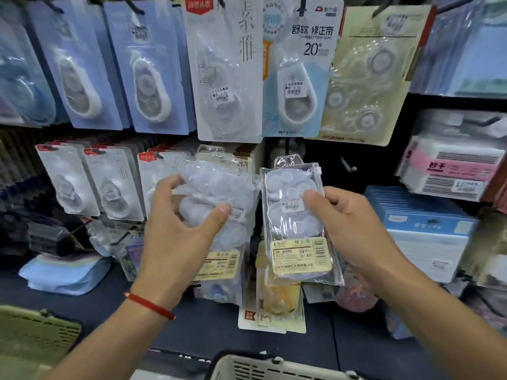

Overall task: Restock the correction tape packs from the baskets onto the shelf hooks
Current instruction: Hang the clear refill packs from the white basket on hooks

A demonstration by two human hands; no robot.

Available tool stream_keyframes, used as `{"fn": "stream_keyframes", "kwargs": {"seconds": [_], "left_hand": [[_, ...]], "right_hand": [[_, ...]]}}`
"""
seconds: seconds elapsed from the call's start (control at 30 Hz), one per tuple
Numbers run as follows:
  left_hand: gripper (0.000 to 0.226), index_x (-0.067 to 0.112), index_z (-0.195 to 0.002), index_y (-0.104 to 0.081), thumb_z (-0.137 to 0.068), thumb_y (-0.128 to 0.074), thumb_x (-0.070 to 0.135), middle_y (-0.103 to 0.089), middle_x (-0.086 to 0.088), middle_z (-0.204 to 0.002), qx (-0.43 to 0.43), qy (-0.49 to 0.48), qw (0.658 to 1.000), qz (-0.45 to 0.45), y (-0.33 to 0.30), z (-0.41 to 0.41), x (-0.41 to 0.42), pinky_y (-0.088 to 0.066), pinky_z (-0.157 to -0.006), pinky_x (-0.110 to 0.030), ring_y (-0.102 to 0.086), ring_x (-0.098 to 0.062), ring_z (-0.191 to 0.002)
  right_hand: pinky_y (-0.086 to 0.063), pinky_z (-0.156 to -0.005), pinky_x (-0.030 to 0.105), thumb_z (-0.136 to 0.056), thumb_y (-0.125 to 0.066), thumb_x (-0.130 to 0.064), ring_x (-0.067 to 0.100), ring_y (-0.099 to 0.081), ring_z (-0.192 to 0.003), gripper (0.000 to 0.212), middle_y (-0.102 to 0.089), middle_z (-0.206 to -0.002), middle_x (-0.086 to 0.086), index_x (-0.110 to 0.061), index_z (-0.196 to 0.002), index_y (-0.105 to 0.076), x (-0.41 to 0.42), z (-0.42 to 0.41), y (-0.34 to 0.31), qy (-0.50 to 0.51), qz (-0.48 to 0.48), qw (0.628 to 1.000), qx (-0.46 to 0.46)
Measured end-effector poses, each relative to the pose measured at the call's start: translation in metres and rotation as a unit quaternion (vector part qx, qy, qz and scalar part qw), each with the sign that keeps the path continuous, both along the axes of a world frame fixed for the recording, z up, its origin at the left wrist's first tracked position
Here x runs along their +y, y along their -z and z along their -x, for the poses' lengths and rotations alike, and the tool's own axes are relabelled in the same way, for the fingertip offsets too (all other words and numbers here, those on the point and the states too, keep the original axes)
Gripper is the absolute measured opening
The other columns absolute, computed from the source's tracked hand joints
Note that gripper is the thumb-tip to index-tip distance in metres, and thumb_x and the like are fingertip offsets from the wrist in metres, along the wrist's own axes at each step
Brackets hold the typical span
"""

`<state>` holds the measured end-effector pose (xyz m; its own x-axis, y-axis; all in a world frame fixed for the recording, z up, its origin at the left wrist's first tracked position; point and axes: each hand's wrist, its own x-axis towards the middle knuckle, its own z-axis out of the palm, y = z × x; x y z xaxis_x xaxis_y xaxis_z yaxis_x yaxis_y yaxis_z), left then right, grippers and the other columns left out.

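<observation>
- Far left, the blue-carded packs (82,69) on the top row run out of view at the left edge, and their hooks are cut off at the top.
- Bottom left, a green basket (35,333) shows only a corner; you cannot see what lies in it.
- Below the blue cards, a row of white-carded tape packs (90,182) hangs blurred, print unreadable.
- Your left hand (178,237), red string (149,305) at the wrist, grips a clear correction tape pack (219,187), thumb across its front and fingers curled behind; the thumb and glare hide most of the contents.
- That pack sits in front of the lower hook row, its top edge touching the packs behind, so the hook there is hidden.
- Just beside it, your right hand (354,229) pinches a second clear pack (296,223) upright, thumb pressed on its price sticker, fingers behind it.
- The two packs nearly touch at their upper inner corners; which one overlaps is hard to tell.
- Bottom centre, a white basket (260,366) shows only its rim, contents out of view.
- Right of the second pack, a bare hook (347,164) sticks out against dark open space, clear room around it.
- Far right, stacked boxes (428,229) crowd the shelf and blur toward the edge.
</observation>
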<state>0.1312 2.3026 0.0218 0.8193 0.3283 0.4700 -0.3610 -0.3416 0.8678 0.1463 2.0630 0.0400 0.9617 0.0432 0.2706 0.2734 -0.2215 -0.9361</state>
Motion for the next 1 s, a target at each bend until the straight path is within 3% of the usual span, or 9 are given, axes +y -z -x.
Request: {"fn": "stream_keyframes", "kwargs": {"seconds": [0.17,0.3,0.43,0.6,0.7,0.77,0.83,0.93,1.0], "left_hand": [[0.065,0.043,-0.130,-0.044,-0.081,-0.086,0.038,-0.062,0.019,-0.115,-0.045,-0.028,0.998,0.016,-0.001,-0.005,0.008,-0.044,-0.074,0.003,-0.060,0.022,-0.097],[0.062,0.046,-0.127,-0.047,-0.079,-0.086,0.041,-0.070,0.010,-0.118,-0.057,-0.022,0.996,0.057,-0.005,-0.004,0.007,-0.054,-0.082,-0.008,-0.068,0.008,-0.102],[0.059,0.055,-0.118,-0.047,-0.073,-0.084,0.048,-0.075,0.021,-0.105,-0.050,0.010,0.995,0.086,-0.007,0.002,-0.003,-0.051,-0.076,-0.004,-0.069,0.012,-0.097],[0.082,0.035,-0.133,-0.052,-0.061,-0.090,0.041,-0.074,-0.007,-0.123,0.058,0.141,0.965,0.212,0.002,0.003,-0.024,-0.064,-0.072,-0.029,-0.079,-0.020,-0.099],[0.094,0.029,-0.142,-0.048,-0.059,-0.090,0.042,-0.074,-0.012,-0.124,0.104,0.174,0.946,0.251,0.004,0.006,-0.035,-0.064,-0.070,-0.033,-0.080,-0.027,-0.095],[0.087,0.032,-0.139,-0.048,-0.062,-0.086,0.045,-0.071,-0.007,-0.127,0.108,0.167,0.944,0.261,0.002,0.005,-0.036,-0.064,-0.072,-0.030,-0.079,-0.021,-0.099],[0.071,0.032,-0.134,-0.051,-0.071,-0.082,0.038,-0.071,-0.006,-0.127,0.104,0.166,0.941,0.277,0.003,0.002,-0.033,-0.064,-0.073,-0.033,-0.077,-0.022,-0.104],[0.050,0.036,-0.124,-0.058,-0.078,-0.077,0.035,-0.075,-0.002,-0.122,0.084,0.131,0.953,0.260,0.003,-0.001,-0.026,-0.061,-0.093,-0.054,-0.074,-0.025,-0.111],[0.051,0.036,-0.130,-0.055,-0.084,-0.076,0.039,-0.071,-0.001,-0.123,0.049,0.066,0.974,0.211,0.001,-0.003,-0.021,-0.055,-0.103,-0.056,-0.070,-0.022,-0.116]], "right_hand": [[-0.044,-0.069,0.045,-0.084,-0.063,-0.065,0.023,-0.056,-0.069,0.064,-0.067,-0.084,0.029,-0.001,-0.090,-0.062,0.003,-0.005,0.002,-0.002,-0.015,1.000,0.015],[-0.042,-0.059,0.026,-0.096,-0.060,-0.060,0.004,-0.049,-0.052,0.050,-0.054,-0.058,-0.014,-0.015,-0.076,-0.063,0.001,-0.010,0.003,0.044,0.065,0.997,0.010],[-0.051,-0.076,0.034,-0.095,-0.056,-0.061,0.003,-0.064,-0.084,0.035,-0.066,-0.094,-0.019,-0.033,-0.117,-0.058,0.000,-0.007,0.001,0.176,0.277,0.941,-0.084],[-0.047,-0.061,0.008,-0.079,-0.058,-0.080,-0.012,-0.064,-0.082,0.045,-0.068,-0.092,-0.031,-0.041,-0.099,-0.066,0.019,0.007,0.008,-0.009,0.215,0.976,-0.045],[-0.057,-0.069,0.018,-0.087,-0.067,-0.067,-0.008,-0.068,-0.081,0.032,-0.072,-0.092,-0.030,-0.037,-0.099,-0.068,0.026,0.007,0.016,-0.024,0.186,0.982,-0.033],[-0.063,-0.084,0.039,-0.092,-0.071,-0.054,0.001,-0.075,-0.092,0.024,-0.078,-0.102,-0.018,-0.036,-0.108,-0.070,0.021,0.005,0.016,-0.039,0.129,0.991,-0.009],[-0.062,-0.082,0.042,-0.094,-0.073,-0.049,0.007,-0.077,-0.090,0.010,-0.080,-0.099,-0.013,-0.043,-0.101,-0.069,0.015,0.004,0.014,-0.038,0.087,0.995,-0.005],[-0.063,-0.078,0.045,-0.096,-0.073,-0.043,0.011,-0.080,-0.085,0.007,-0.082,-0.095,-0.008,-0.040,-0.101,-0.070,0.009,0.003,0.010,-0.023,0.017,1.000,0.001],[-0.065,-0.080,0.049,-0.099,-0.071,-0.037,0.016,-0.081,-0.085,0.009,-0.082,-0.095,-0.004,-0.032,-0.107,-0.071,0.006,0.001,0.007,-0.017,-0.008,1.000,0.017]]}}
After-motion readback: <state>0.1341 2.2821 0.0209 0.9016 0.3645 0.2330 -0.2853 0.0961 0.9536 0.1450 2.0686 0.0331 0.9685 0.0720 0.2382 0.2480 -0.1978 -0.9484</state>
